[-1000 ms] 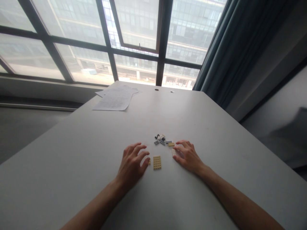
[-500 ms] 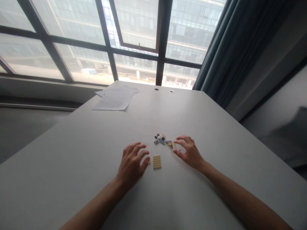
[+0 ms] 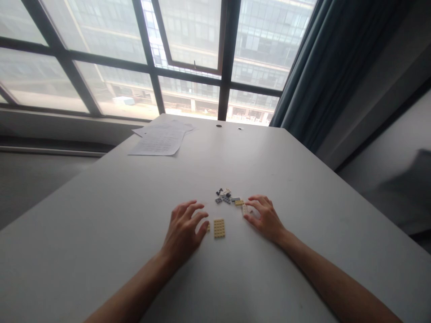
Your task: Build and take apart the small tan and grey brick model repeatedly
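A tan studded toy-brick plate lies flat on the table between my hands. To its left, my left hand is open, fingers apart and curved, its thumb beside a second tan piece that it partly hides. My right hand is also open, with thumb and forefinger at either end of a white brick resting on the table; whether the fingertips touch it I cannot tell. Just left of that hand lies a small yellow-tan brick.
Beyond the hands is a loose cluster of grey bricks, with black and white ones among them. Printed papers lie at the table's far left, before the window. A blue curtain hangs at the right.
My right forefinger has drawn back slightly, and more of the yellow-tan brick shows. The left hand keeps its pose; the whole view has shifted a little.
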Demonstrator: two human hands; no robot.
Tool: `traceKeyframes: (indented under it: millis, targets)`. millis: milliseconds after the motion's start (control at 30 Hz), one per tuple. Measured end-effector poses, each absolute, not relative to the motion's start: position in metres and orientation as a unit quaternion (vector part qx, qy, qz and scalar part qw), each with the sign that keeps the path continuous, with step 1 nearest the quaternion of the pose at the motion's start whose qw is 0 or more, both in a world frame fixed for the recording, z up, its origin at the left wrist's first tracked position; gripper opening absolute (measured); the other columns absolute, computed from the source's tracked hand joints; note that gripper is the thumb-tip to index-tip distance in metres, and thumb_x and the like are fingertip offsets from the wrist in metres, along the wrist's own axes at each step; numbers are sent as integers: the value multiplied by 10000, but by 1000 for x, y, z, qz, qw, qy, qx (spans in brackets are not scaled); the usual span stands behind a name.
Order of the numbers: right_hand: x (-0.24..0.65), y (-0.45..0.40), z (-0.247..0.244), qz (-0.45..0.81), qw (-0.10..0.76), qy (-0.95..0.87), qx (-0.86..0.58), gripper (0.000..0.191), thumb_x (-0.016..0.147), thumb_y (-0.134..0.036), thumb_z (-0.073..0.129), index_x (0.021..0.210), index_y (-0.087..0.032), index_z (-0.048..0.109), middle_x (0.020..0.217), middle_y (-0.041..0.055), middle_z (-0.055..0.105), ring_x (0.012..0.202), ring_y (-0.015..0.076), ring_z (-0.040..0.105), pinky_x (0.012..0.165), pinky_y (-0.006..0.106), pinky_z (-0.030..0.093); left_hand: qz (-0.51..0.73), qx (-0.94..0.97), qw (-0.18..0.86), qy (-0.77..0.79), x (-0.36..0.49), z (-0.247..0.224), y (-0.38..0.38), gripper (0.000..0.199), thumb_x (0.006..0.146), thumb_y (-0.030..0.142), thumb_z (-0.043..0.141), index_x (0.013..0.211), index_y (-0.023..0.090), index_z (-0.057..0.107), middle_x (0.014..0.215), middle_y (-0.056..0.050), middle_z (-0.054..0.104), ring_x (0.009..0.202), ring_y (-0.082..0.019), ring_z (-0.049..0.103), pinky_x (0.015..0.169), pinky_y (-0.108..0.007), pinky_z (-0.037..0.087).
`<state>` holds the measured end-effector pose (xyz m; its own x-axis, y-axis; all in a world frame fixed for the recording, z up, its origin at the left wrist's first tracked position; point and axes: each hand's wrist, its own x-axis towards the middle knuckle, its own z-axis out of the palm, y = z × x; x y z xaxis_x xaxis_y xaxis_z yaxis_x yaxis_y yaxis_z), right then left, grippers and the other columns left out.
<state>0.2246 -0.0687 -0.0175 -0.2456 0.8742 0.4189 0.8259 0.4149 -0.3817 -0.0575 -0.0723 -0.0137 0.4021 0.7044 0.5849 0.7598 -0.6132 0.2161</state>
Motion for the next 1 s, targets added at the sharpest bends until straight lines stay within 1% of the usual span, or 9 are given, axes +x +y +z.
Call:
traceKeyframes:
  millis: [167,333,467,600,900,1000]
  targets:
    - [223,-72,-17,38,298,-790,-535,287,783,-279,670,1063,-227,636,1150,88,601,1119,260,503,973,447,383,-328,-835,39,-441,-57,-15,-72,115,847,232,555,914,218,647,1107,-73,636,1154,-282,489,971,-477,359]
    - [221,-72,-19,37,301,-791,-531,305,770,-257,681,1069,-222,628,1144,87,599,1117,258,501,962,435,388,-329,-833,37,-444,-58,-15,-72,109,842,226,555,906,220,643,1102,-72,640,1153,-282,494,964,-475,362]
    - [220,-71,-20,44,294,-796,-528,291,749,-257,703,1027,-210,630,1135,87,602,1115,259,497,961,432,386,-329,-833,34,-443,-58,-12,-73,81,841,221,549,813,208,624,1069,-73,651,1127,-277,513,953,-471,369]
    - [218,-72,-20,49,286,-800,-525,274,745,-259,708,1001,-204,624,1139,86,599,1119,260,491,963,434,379,-340,-829,30,-443,-57,-11,-72,120,835,230,558,724,203,596,1016,-67,664,1075,-260,541,937,-454,379]
    - [217,-73,-18,43,273,-809,-518,249,734,-329,732,915,-211,609,1141,85,603,1132,266,483,957,443,375,-361,-808,9,-466,-60,-13,-69,204,847,269,550,657,200,576,935,-51,671,970,-229,559,901,-417,380]
    - [218,-73,-18,39,274,-806,-523,252,728,-357,739,885,-214,605,1135,85,604,1119,268,491,949,445,381,-366,-800,1,-475,-60,-12,-69,219,851,281,541,652,204,589,919,-48,675,964,-228,562,899,-412,379]
